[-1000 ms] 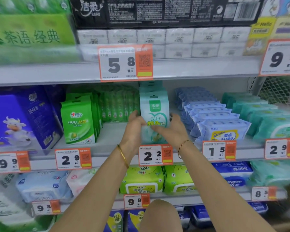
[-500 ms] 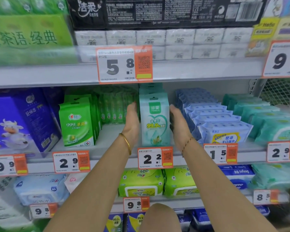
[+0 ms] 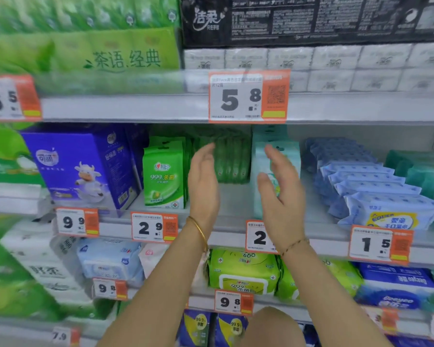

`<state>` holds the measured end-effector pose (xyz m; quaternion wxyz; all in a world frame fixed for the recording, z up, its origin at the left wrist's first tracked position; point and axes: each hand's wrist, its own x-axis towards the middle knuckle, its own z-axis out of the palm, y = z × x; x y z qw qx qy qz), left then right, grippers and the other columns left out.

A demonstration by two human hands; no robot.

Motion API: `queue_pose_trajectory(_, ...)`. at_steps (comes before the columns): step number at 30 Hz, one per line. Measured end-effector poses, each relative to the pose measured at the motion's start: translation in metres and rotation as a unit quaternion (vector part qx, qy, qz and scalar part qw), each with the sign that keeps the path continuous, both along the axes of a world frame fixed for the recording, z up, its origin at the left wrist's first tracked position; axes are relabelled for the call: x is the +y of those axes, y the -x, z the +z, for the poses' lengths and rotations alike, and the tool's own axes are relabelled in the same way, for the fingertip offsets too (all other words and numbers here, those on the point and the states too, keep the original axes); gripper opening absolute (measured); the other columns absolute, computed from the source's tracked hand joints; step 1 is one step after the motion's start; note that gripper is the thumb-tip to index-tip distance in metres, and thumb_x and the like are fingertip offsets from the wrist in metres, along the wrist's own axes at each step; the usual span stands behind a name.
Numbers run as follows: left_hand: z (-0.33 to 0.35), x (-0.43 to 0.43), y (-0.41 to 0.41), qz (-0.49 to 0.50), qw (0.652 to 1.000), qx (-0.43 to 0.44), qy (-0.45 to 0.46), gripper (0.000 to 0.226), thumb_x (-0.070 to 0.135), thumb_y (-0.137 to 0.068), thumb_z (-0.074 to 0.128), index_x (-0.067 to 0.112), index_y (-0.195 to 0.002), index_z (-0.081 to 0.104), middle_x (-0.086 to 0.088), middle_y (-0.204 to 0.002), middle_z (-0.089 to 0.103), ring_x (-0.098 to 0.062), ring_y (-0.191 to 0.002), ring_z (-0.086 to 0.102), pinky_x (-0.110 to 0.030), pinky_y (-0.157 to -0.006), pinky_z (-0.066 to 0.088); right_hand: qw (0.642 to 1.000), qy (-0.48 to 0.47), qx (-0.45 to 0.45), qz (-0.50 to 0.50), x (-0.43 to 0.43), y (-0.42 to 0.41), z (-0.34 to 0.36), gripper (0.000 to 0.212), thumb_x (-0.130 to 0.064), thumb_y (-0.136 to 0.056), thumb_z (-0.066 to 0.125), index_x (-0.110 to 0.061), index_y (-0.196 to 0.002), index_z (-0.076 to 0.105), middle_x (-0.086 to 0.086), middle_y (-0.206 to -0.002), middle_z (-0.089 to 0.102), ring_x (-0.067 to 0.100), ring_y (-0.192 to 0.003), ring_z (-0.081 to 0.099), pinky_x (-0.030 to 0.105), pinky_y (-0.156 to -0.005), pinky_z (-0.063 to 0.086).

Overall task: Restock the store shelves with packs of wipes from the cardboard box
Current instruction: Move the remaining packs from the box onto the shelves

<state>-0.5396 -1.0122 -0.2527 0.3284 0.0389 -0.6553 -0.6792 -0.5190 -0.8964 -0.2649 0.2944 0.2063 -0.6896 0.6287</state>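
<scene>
A: Pale mint pack of wipes [image 3: 285, 156] stands upright on the middle shelf [image 3: 238, 196], behind the "2" price tag [image 3: 258, 237]. More of the same appear lined up behind it; count not legible.

B: Hands?

A: Left hand [image 3: 204, 182] is flat, fingers straight and loose, gripping nothing, raised in front of the gap between the green packs [image 3: 164, 176] and the mint row. Right hand [image 3: 281, 194] is likewise spread and empty, palm turned inward, in front of the mint pack and hiding its lower face. Contact between that hand and the pack cannot be told.

B: Progress?

A: Judgement only: this row looks faced up, one pack standing at the front. Bare shelf shows left of it, in front of the dark green packs [image 3: 232, 159] set further back, so room remains. The blue stack [image 3: 376, 194] to the right looks full.

B: Cardboard box?

A: Not in view. How many packs are left cannot be stated. Next pack would have to come from there.
</scene>
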Motion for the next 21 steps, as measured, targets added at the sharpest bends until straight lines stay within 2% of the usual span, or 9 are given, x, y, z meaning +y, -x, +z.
queue_pose_trajectory(3,-0.002,-0.040,-0.013,0.164,0.984,0.073,-0.005,0.034,0.007,-0.091,0.037,0.008,-0.120,0.054,0.006,-0.114,0.055,0.012,-0.100,0.050,-0.005,-0.090,0.037,0.994,-0.050,-0.060,0.075,-0.053,0.001,-0.003,0.052,-0.014,-0.088,0.048,-0.017,-0.140,0.040,-0.008,-0.142,0.041,0.007,-0.135,0.037,0.028,-0.116,0.028)
queue_pose_trajectory(5,-0.003,-0.071,-0.009,0.217,0.974,0.054,-0.023,0.039,0.011,-0.090,0.037,0.007,-0.127,0.050,-0.002,-0.126,0.053,-0.003,-0.116,0.049,-0.020,-0.102,0.036,0.980,-0.071,-0.151,0.104,-0.081,0.009,-0.005,0.060,-0.011,-0.090,0.052,-0.013,-0.146,0.030,0.001,-0.151,0.033,0.014,-0.140,0.031,0.035,-0.118,0.024)
queue_pose_trajectory(6,-0.003,-0.084,-0.006,0.223,0.974,0.021,-0.032,0.040,0.012,-0.093,0.037,0.008,-0.132,0.047,-0.005,-0.135,0.049,-0.012,-0.125,0.045,-0.027,-0.109,0.032,0.972,-0.088,-0.190,0.110,-0.093,0.014,-0.006,0.065,-0.011,-0.090,0.053,-0.012,-0.148,0.023,0.002,-0.154,0.027,0.016,-0.142,0.026,0.034,-0.119,0.021)
queue_pose_trajectory(8,-0.005,-0.105,0.003,0.208,0.975,-0.062,-0.055,0.043,0.017,-0.097,0.033,0.009,-0.139,0.040,-0.005,-0.145,0.042,-0.018,-0.133,0.037,-0.029,-0.113,0.025,0.953,-0.116,-0.249,0.125,-0.113,0.024,-0.006,0.077,-0.012,-0.089,0.057,-0.010,-0.150,0.010,0.003,-0.158,0.016,0.017,-0.145,0.018,0.029,-0.116,0.016)
queue_pose_trajectory(11,-0.008,-0.116,0.008,0.136,0.974,-0.148,-0.108,0.043,0.028,-0.099,0.028,0.010,-0.135,0.044,-0.006,-0.143,0.043,-0.016,-0.125,0.040,-0.024,-0.103,0.025,0.932,-0.115,-0.310,0.146,-0.135,0.042,-0.005,0.092,-0.014,-0.084,0.064,-0.009,-0.151,0.000,0.006,-0.158,0.012,0.022,-0.145,0.018,0.031,-0.115,0.020)
queue_pose_trajectory(13,-0.007,-0.118,0.010,0.068,0.970,-0.175,-0.152,0.043,0.031,-0.100,0.025,0.011,-0.128,0.051,-0.007,-0.132,0.052,-0.015,-0.109,0.048,-0.024,-0.090,0.034,0.918,-0.109,-0.351,0.149,-0.146,0.055,-0.008,0.094,-0.012,-0.081,0.067,-0.008,-0.150,0.004,0.009,-0.154,0.024,0.025,-0.141,0.027,0.035,-0.114,0.027)
queue_pose_trajectory(16,-0.006,-0.126,0.018,0.007,0.964,-0.178,-0.197,0.040,0.034,-0.099,0.026,0.015,-0.108,0.061,-0.008,-0.097,0.065,-0.019,-0.077,0.056,-0.025,-0.068,0.043,0.909,-0.122,-0.368,0.153,-0.157,0.065,-0.018,0.076,-0.003,-0.074,0.071,-0.007,-0.138,0.031,0.010,-0.129,0.054,0.025,-0.120,0.053,0.034,-0.099,0.045)
queue_pose_trajectory(18,-0.006,-0.132,0.024,0.014,0.963,-0.186,-0.193,0.039,0.033,-0.098,0.028,0.017,-0.081,0.059,-0.003,-0.076,0.060,-0.016,-0.068,0.055,-0.024,-0.065,0.044,0.914,-0.130,-0.353,0.150,-0.161,0.066,-0.023,0.065,0.001,-0.071,0.072,-0.007,-0.127,0.040,0.010,-0.116,0.060,0.023,-0.108,0.060,0.029,-0.087,0.048)
queue_pose_trajectory(21,-0.009,-0.134,0.028,0.005,0.962,-0.196,-0.187,0.039,0.034,-0.097,0.030,0.021,-0.071,0.056,-0.002,-0.073,0.061,-0.017,-0.069,0.057,-0.026,-0.069,0.047,0.923,-0.139,-0.323,0.154,-0.162,0.065,-0.024,0.065,0.003,-0.071,0.073,-0.009,-0.125,0.040,0.008,-0.112,0.061,0.020,-0.103,0.060,0.027,-0.082,0.048)
